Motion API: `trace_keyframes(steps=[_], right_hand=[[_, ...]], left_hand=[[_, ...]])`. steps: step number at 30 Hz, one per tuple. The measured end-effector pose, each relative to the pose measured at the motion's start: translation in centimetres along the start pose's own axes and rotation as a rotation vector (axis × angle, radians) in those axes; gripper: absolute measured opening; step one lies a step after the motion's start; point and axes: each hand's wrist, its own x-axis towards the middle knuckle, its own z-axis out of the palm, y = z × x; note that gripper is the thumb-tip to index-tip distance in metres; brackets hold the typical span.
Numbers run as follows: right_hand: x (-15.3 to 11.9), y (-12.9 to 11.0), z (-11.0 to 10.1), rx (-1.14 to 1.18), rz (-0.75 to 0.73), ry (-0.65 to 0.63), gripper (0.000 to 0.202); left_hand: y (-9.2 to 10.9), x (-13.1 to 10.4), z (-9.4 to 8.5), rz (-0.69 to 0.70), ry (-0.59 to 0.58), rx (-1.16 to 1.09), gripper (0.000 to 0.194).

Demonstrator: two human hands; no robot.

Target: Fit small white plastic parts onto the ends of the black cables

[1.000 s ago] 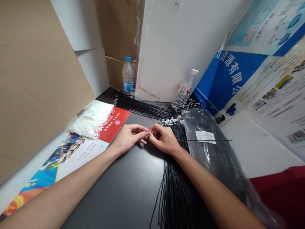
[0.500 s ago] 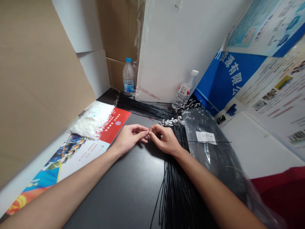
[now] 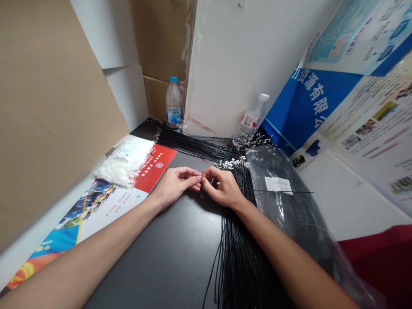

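My left hand [image 3: 175, 185] is closed in a pinch at the middle of the table, a small white connector [image 3: 200, 179] just showing at its fingertips. Right against it, my right hand [image 3: 222, 186] pinches the end of a thin black wire [image 3: 283, 191]. That wire stretches out to the right across a clear plastic bag. The fingertips of both hands meet and hide most of the joint. Beside and under my right wrist lies a thick bundle of black wires [image 3: 240, 240], with white connectors [image 3: 234, 164] on its far ends.
A bag of white connectors [image 3: 127, 161] lies on a red and white printed sheet [image 3: 157, 167] at left. Behind stand a blue-capped bottle [image 3: 174, 103] and a white-capped bottle [image 3: 254, 113]. More black wires [image 3: 196, 145] lie along the back; the plastic bag [image 3: 286, 214] covers the right.
Both hands stay pinched together in nearly the same place. The view and the wire have shifted only very slightly.
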Motion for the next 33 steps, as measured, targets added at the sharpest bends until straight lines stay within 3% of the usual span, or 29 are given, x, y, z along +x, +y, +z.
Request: trace_keyframes(steps=[15,20,33], right_hand=[[-0.2,0.0,0.2,-0.062,-0.123,0.053,0.007],[-0.3,0.1,0.3,-0.077,-0.103,0.046,0.007],[0.0,-0.4,-0.7,-0.135,-0.001,-0.043,0.016]], left_hand=[[0.0,-0.1,0.4,-0.008,0.052,0.003,0.012],[0.1,-0.3,0.4,0.022,0.053,0.034,0.007],[0.1,-0.5,-0.1,-0.027,0.008,-0.158,0.014]])
